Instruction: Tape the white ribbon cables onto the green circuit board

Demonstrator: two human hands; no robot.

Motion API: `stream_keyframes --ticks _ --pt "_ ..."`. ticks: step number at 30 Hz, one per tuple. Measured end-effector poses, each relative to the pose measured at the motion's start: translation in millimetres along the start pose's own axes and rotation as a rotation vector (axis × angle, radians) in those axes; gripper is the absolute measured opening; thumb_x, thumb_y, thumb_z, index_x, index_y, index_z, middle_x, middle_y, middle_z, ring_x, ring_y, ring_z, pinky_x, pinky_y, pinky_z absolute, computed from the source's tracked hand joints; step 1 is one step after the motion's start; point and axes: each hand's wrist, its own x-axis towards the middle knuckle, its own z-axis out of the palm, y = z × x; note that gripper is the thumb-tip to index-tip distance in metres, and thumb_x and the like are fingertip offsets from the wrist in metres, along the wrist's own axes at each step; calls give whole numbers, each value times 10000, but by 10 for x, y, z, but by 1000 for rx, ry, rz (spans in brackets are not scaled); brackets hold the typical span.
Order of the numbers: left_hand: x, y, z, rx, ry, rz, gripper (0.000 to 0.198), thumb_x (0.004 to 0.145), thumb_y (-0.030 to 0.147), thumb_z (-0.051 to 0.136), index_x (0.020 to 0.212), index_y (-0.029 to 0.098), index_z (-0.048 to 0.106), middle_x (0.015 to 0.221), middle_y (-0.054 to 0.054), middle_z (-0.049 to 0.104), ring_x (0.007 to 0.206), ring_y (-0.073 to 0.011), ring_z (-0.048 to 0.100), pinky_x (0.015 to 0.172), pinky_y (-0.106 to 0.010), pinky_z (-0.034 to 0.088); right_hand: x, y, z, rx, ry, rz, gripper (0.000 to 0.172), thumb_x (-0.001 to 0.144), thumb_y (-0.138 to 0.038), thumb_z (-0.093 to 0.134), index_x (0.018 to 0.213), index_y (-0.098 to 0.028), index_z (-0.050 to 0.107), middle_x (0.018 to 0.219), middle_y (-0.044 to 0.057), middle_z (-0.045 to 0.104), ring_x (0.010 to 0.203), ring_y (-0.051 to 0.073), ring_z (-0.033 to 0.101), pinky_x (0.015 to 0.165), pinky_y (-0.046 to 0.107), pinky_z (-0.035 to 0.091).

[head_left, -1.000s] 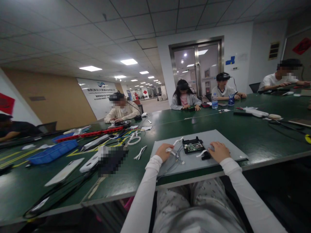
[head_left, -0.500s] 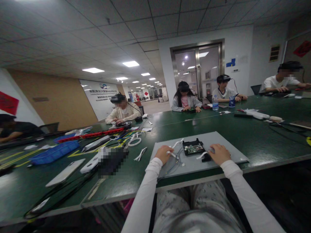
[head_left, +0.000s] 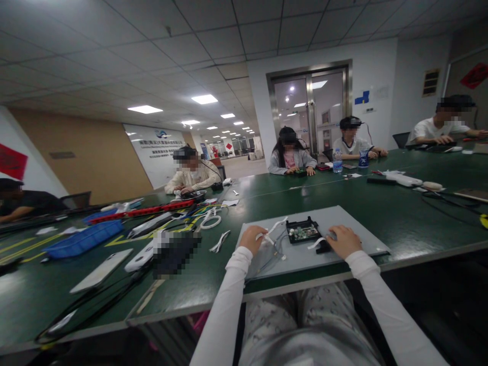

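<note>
A grey mat (head_left: 354, 223) lies on the green table in front of me. On it sits a small black open case with a green circuit board (head_left: 303, 232) and thin wires trailing to the left. My left hand (head_left: 251, 239) rests on the mat's left part, its fingers closed on a small white connector piece (head_left: 266, 237) at the wire ends. My right hand (head_left: 344, 240) lies on the mat to the right of the case, fingers curled over a small black part (head_left: 323, 247); what it grips is hidden.
Several other people sit around the long green table (head_left: 400, 213). To the left are a blue tray (head_left: 82, 239), white power strips, cables, white straps (head_left: 220, 241) and a blurred dark object. A water bottle (head_left: 337, 160) stands far across.
My left hand has shifted slightly with the white connector piece between its fingers. My right hand has stayed in place. The view tilted a little.
</note>
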Motion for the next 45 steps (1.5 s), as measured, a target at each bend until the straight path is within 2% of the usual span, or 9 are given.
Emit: stream_keyframes --ticks 12,16,19,22,28,32,36,41,45 --pt "11 -2 -82 -78 145 -92 187 707 131 492 843 179 611 873 -29 622 857 -146 546 813 -306 418 -10 2 10 11 29 -12 270 730 -359 447 918 -213 575 964 63 564 929 216 458 715 318 328" --pt "10 61 -76 -108 110 -86 186 717 174 495 869 184 603 895 -26 623 858 -146 548 792 -303 432 4 21 11 82 111 -45 259 727 -293 445 929 -185 567 948 71 568 887 195 486 722 306 351" --pt "8 99 -51 -110 96 -72 187 710 158 499 862 180 606 880 -29 627 854 -147 547 798 -303 430 -6 -15 -13 148 198 -132 257 729 -238 434 946 -175 556 965 69 564 892 179 489 743 294 358" --pt "5 123 -33 -107 74 -41 191 698 129 501 847 179 610 870 -27 630 855 -149 546 818 -311 419 -55 -175 -49 197 225 -240 262 738 -228 428 968 -181 545 989 65 561 910 174 487 756 290 356" --pt "4 187 -44 -144 35 -15 194 674 127 524 836 183 616 866 -18 631 846 -148 548 785 -296 432 -184 -795 -122 170 99 -419 303 754 -232 444 1051 -219 504 991 43 570 936 167 481 792 286 311" --pt "2 241 -46 -183 2 5 190 669 134 534 828 190 621 866 -16 633 853 -150 547 806 -294 419 -215 -1085 -119 112 32 -458 317 748 -194 467 1063 -225 485 957 49 572 939 167 478 804 286 272" --pt "-4 300 -56 -214 -49 14 192 676 143 533 837 198 622 868 -10 627 861 -150 541 819 -292 410 -241 -1149 -48 80 -10 -481 233 767 -183 455 985 -222 525 899 46 579 896 157 489 773 279 262" --pt "3 363 -74 -240 -79 -9 193 673 140 537 838 194 619 878 -8 622 880 -145 533 837 -289 398 -257 -1100 21 148 51 -512 171 816 -229 403 855 -205 567 832 31 578 842 136 492 732 258 266" --pt "4 380 -74 -228 -66 11 186 672 137 540 835 183 616 867 -11 623 868 -143 534 822 -282 399 -246 -1082 41 185 54 -512 142 799 -216 432 850 -210 564 824 17 572 832 130 493 713 245 275"
